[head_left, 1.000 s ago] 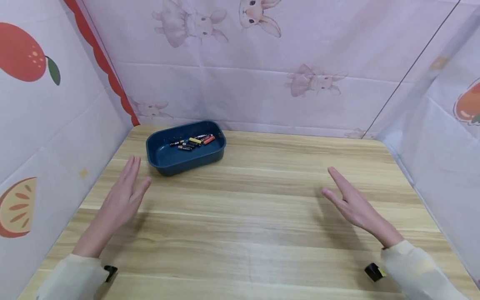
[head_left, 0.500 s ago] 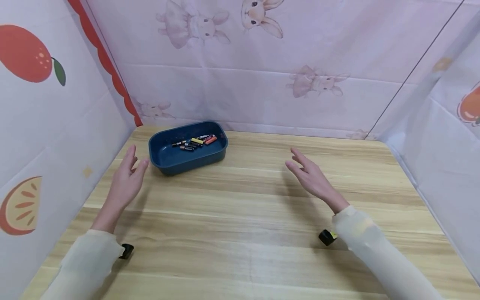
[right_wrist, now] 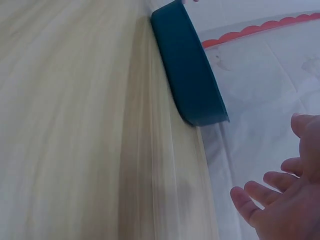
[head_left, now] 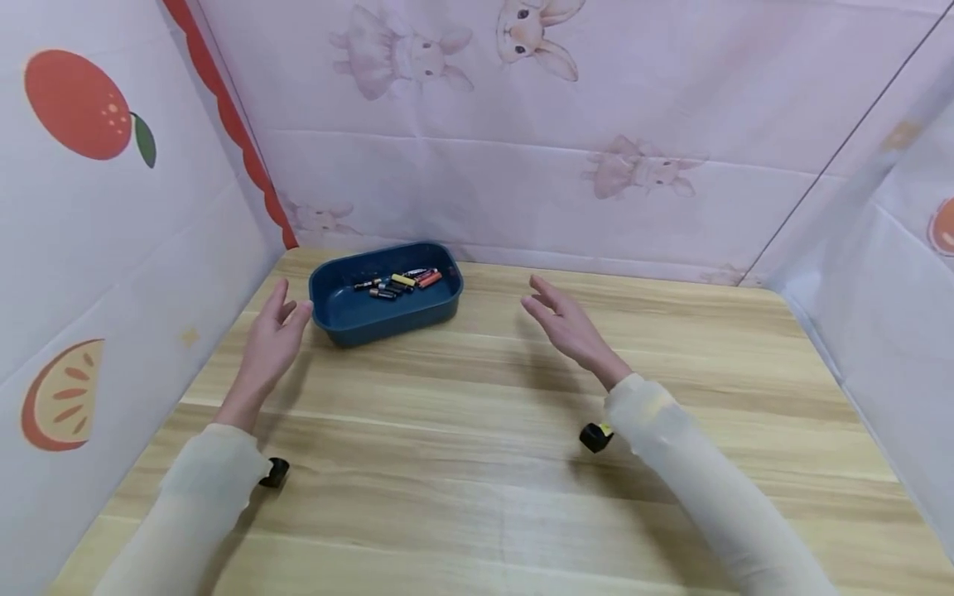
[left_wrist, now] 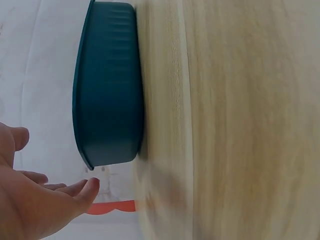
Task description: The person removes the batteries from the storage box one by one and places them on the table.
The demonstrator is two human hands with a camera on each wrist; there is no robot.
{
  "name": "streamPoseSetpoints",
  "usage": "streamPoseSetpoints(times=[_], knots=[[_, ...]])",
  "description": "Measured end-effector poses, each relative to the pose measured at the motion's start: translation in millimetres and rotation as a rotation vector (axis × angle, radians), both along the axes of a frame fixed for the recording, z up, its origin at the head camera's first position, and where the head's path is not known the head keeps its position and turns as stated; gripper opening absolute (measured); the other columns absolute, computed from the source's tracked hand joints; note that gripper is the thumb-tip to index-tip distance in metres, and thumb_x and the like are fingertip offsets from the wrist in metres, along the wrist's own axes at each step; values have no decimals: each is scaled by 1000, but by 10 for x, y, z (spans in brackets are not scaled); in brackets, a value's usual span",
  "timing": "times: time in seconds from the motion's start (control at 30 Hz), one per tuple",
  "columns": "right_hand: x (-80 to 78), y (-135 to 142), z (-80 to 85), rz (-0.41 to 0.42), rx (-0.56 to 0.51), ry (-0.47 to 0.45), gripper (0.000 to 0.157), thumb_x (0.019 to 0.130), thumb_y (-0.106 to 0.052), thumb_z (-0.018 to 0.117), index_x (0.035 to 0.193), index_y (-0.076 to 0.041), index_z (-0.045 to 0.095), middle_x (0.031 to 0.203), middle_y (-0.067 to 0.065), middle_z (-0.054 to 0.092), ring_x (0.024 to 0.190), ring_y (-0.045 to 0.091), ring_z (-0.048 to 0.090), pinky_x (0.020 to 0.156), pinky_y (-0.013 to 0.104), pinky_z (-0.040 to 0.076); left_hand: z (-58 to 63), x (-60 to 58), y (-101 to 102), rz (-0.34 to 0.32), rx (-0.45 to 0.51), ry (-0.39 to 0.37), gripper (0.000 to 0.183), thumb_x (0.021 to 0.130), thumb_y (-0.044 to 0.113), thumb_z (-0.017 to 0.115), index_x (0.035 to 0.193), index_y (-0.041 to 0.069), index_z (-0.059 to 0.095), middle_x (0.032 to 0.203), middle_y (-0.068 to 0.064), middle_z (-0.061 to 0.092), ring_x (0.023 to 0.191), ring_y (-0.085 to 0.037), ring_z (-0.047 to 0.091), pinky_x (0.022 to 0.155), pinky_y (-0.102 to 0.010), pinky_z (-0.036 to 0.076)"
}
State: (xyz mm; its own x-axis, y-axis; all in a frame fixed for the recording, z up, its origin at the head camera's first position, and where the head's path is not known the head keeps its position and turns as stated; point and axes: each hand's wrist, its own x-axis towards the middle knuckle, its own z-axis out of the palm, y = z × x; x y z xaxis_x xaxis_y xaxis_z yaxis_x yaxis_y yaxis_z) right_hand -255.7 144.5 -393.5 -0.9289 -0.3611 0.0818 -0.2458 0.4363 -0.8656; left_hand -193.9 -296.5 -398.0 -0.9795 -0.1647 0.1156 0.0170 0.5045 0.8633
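A dark blue plastic bin (head_left: 395,321) stands at the back left of the table, with several small batteries (head_left: 403,281) lying loose inside. Just beside its left end is my left hand (head_left: 272,341), fingers relaxed and thumb near the rim. The left wrist view has the same hand (left_wrist: 47,200) beyond the end of the bin (left_wrist: 107,90). My right hand (head_left: 568,327) hovers to the right of the bin, apart from it, fingers extended and holding nothing. In the right wrist view its loosely spread fingers (right_wrist: 245,202) show away from the bin's wall (right_wrist: 190,70).
The bin rests on a light wood-grain table (head_left: 447,463). A pale cloth wall (head_left: 477,190) with rabbit prints rises behind it, and a fruit-printed wall (head_left: 171,248) borders the left. A black wrist device (head_left: 596,436) hangs below the right sleeve.
My right hand has come a long way left and forward toward the bin. The left hand has moved slightly forward, closer to the bin's left end. The head view has shifted slightly.
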Motion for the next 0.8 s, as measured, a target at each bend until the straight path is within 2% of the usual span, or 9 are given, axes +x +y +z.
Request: streamPoseSetpoints(times=[0.13,0.27,0.53,0.8], knots=[[-142,-198,-29,8,-64,-17,65,110,-44,48,164,-13,28,167,7,32,143,30,46,115,50,44,-15,-73,-9,3,21,-22,79,108,53,43,167,14,8,172,-6,11,153,-35,27,122,-57,29],[-242,-378,-68,31,-82,-24,64,110,-41,50,164,-12,30,167,10,33,142,29,47,114,49,46,-102,-122,-26,9,87,-49,78,109,47,46,167,13,6,172,-7,10,153,-34,26,123,-53,29],[-429,-682,-143,40,-144,-73,61,110,-31,54,163,-9,32,164,11,37,142,27,47,112,46,48,-184,-123,-40,-40,179,-94,84,108,38,55,166,14,-1,173,-12,5,155,-33,20,123,-51,27],[-549,-911,-260,33,-183,-93,62,108,-21,59,161,-3,32,163,17,38,143,30,46,116,44,44,-207,-135,-6,-82,184,-128,91,106,40,58,165,11,-5,173,-8,-1,156,-31,15,125,-50,24]])
